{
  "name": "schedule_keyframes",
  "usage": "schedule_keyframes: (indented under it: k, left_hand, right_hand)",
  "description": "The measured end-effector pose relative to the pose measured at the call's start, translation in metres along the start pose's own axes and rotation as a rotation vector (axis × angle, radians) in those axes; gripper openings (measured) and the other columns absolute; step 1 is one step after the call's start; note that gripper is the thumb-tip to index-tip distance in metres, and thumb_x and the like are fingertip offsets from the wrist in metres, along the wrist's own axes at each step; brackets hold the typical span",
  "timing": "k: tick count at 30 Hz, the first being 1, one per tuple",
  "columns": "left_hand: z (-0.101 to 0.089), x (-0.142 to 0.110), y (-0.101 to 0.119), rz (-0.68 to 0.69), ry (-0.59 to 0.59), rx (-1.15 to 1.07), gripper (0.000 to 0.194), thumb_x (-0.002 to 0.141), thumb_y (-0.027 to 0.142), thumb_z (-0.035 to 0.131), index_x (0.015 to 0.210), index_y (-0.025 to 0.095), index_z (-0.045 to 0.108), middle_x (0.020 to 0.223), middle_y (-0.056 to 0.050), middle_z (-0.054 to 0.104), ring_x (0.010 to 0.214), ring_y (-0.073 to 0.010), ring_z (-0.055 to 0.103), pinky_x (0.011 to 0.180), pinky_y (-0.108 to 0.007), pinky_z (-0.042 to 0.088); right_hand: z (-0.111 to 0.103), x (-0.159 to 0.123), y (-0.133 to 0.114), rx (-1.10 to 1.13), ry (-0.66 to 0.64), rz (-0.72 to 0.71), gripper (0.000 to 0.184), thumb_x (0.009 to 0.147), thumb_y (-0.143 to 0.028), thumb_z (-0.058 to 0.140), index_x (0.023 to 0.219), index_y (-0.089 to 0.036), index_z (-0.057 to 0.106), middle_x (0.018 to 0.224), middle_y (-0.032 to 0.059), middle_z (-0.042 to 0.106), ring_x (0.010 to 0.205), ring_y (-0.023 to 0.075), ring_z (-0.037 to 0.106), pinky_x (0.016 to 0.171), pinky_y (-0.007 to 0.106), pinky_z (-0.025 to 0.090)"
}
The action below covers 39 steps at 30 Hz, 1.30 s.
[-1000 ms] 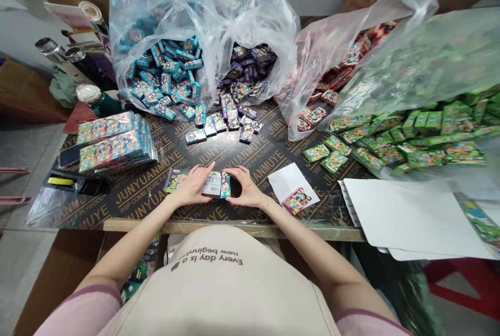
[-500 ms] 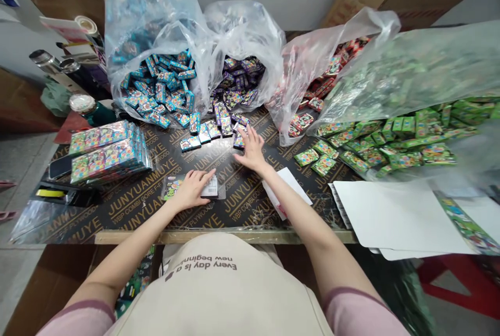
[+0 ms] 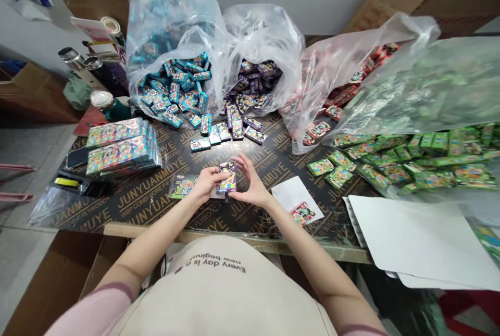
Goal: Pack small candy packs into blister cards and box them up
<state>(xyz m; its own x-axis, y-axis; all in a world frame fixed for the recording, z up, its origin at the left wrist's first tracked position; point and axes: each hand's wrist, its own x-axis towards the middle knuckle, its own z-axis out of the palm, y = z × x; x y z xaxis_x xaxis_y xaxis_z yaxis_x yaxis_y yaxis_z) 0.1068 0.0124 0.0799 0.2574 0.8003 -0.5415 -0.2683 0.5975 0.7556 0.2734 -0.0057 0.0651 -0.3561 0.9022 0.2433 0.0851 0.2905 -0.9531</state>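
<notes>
A small purple box (image 3: pixel 227 177) with a colourful front is pinched in my left hand (image 3: pixel 208 182), its thumb lying across the face. My right hand (image 3: pixel 250 182) stands just right of the box, thumb and fingers spread apart around a gap; whether a fingertip touches the box I cannot tell. Beneath the hands lies a flat, clear-wrapped pack (image 3: pixel 180 187), partly hidden by the left hand. Behind them, loose purple boxes (image 3: pixel 255 135) and a short row of blue ones (image 3: pixel 200 143) rest on the dark printed tabletop (image 3: pixel 156 206).
Plastic bags of blue (image 3: pixel 175 86), purple (image 3: pixel 255 75), red (image 3: pixel 347 94) and green boxes (image 3: pixel 390 159) line the back. Wrapped packs (image 3: pixel 117 153) are stacked left, near a tape dispenser (image 3: pixel 74 184). White sheets (image 3: pixel 417 232) overhang the front right edge; a white paper (image 3: pixel 291 195) lies nearer.
My right hand has come back toward me from the purple boxes, and one purple box is now in my left hand. The left hand has lifted off the wrapped pack. The view has shifted slightly.
</notes>
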Motion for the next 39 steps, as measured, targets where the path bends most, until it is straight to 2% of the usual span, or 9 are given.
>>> schedule_keyframes:
  k: [3,6,9,13,26,29,33,36,39]
  left_hand:
    - [0.001,-0.003,-0.004,0.063,-0.014,0.156,0.042,0.048,0.04,0.086,0.067,0.013,0.06,0.059,0.0,0.062,0.053,-0.0116,0.058,0.059,-0.026,0.048]
    - [-0.013,-0.007,-0.005,0.261,-0.059,0.551,0.056,0.059,0.052,0.077,0.098,0.014,0.065,0.081,-0.006,0.068,0.074,-0.0188,0.063,0.074,-0.034,0.05]
    - [-0.04,-0.011,-0.005,0.556,-0.131,1.168,0.096,0.052,0.053,0.081,0.135,0.02,0.046,0.124,-0.015,0.056,0.115,-0.0321,0.051,0.101,-0.05,0.034]
    - [-0.071,-0.012,-0.015,0.647,-0.222,1.648,0.11,0.053,0.041,0.082,0.146,0.022,0.026,0.127,-0.015,0.049,0.119,-0.0344,0.044,0.104,-0.054,0.026]
    - [-0.07,-0.009,-0.016,0.764,-0.237,1.486,0.109,0.065,0.036,0.072,0.15,0.019,0.005,0.126,-0.013,0.05,0.112,-0.0291,0.047,0.099,-0.044,0.036]
    - [-0.07,-0.008,-0.015,0.767,-0.19,1.47,0.109,0.065,0.035,0.073,0.149,0.02,0.005,0.129,-0.014,0.048,0.113,-0.0291,0.048,0.099,-0.044,0.037]
    - [-0.073,-0.005,-0.016,0.758,-0.149,1.483,0.106,0.068,0.037,0.072,0.149,0.02,0.005,0.125,-0.013,0.049,0.112,-0.0296,0.048,0.097,-0.044,0.038]
    - [-0.075,-0.001,-0.021,0.763,-0.144,1.529,0.103,0.07,0.039,0.069,0.149,0.02,0.006,0.122,-0.013,0.051,0.11,-0.0298,0.049,0.095,-0.044,0.04]
    - [-0.077,0.001,-0.029,0.771,-0.132,1.575,0.1,0.071,0.042,0.068,0.149,0.02,0.01,0.119,-0.013,0.052,0.11,-0.0302,0.05,0.095,-0.045,0.039]
  right_hand:
    - [-0.01,-0.011,-0.009,-0.321,-0.007,-0.041,0.094,0.065,-0.032,0.075,0.144,-0.032,0.025,0.137,0.0072,0.046,0.127,0.0283,0.043,0.108,0.049,0.028]
    - [-0.021,-0.018,-0.007,-0.539,0.023,-0.053,0.088,0.063,-0.035,0.073,0.14,-0.028,0.031,0.128,0.0082,0.054,0.118,0.0298,0.05,0.104,0.051,0.028]
    - [-0.024,-0.028,0.005,-0.676,0.085,-0.015,0.083,0.063,-0.039,0.071,0.138,-0.027,0.035,0.126,0.0096,0.056,0.116,0.031,0.052,0.105,0.052,0.023]
    - [-0.015,-0.044,0.024,-0.753,0.063,0.001,0.075,0.067,-0.037,0.069,0.135,-0.029,0.038,0.127,0.0078,0.057,0.119,0.0303,0.051,0.109,0.053,0.014]
    - [-0.004,-0.042,0.031,-0.351,-0.041,0.101,0.094,0.062,-0.045,0.076,0.141,-0.025,0.028,0.135,0.0122,0.052,0.13,0.0289,0.044,0.111,0.052,0.019]
    - [0.003,-0.045,0.03,-0.439,0.072,0.143,0.106,0.06,-0.054,0.076,0.146,-0.026,0.019,0.141,0.0138,0.046,0.137,0.031,0.034,0.112,0.056,0.012]
    - [0.013,-0.052,0.021,-0.504,0.077,0.116,0.08,0.082,-0.048,0.057,0.147,-0.028,0.016,0.128,0.0098,0.06,0.131,0.0264,0.043,0.112,0.056,0.01]
    - [-0.021,-0.037,0.023,-0.643,0.19,0.088,0.06,0.089,-0.042,0.044,0.145,-0.029,0.026,0.135,0.0088,0.054,0.132,0.0254,0.041,0.111,0.053,0.014]
    - [-0.105,-0.006,0.039,-0.899,0.653,0.206,0.056,0.089,-0.034,0.038,0.144,-0.022,0.031,0.142,0.0127,0.044,0.135,0.0277,0.035,0.109,0.051,0.02]
